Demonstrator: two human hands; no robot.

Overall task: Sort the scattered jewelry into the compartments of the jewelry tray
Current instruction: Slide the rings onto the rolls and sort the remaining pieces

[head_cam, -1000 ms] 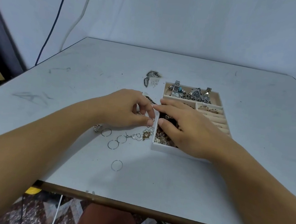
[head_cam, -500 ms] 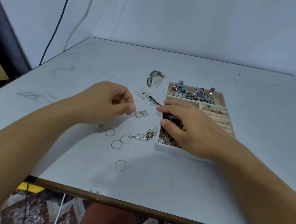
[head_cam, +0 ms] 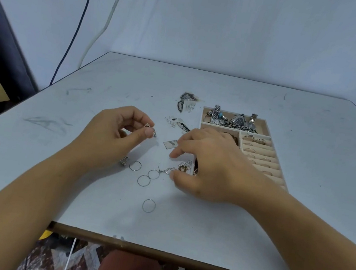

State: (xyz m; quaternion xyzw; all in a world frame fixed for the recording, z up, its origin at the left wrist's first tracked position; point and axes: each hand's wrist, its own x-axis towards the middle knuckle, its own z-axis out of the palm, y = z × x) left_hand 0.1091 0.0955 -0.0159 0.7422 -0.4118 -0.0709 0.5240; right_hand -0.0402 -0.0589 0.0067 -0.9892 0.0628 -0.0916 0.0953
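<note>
The beige jewelry tray [head_cam: 265, 125] lies on the table right of centre, with watches and bracelets in its far compartment and rings in its slotted rows. My left hand [head_cam: 113, 136] is raised left of the tray, thumb and forefinger pinching a small silver earring [head_cam: 150, 128]. My right hand [head_cam: 211, 162] hovers palm down over the tray's near left corner, fingers spread above a small rectangular pendant [head_cam: 170, 144] and a gold and silver cluster [head_cam: 183, 168]. Several thin silver hoops [head_cam: 144, 180] and a chunky silver piece [head_cam: 124, 161] lie between my hands.
More small pieces [head_cam: 186, 100] lie scattered beyond my hands, left of the tray's far corner. A lone hoop [head_cam: 148, 205] lies nearer the table's front edge [head_cam: 157, 253]. Cables hang down the wall at the back left.
My left hand has drawn away from the right and lifted a small silver earring. My right hand has slid left off the tray toward the loose pieces.
</note>
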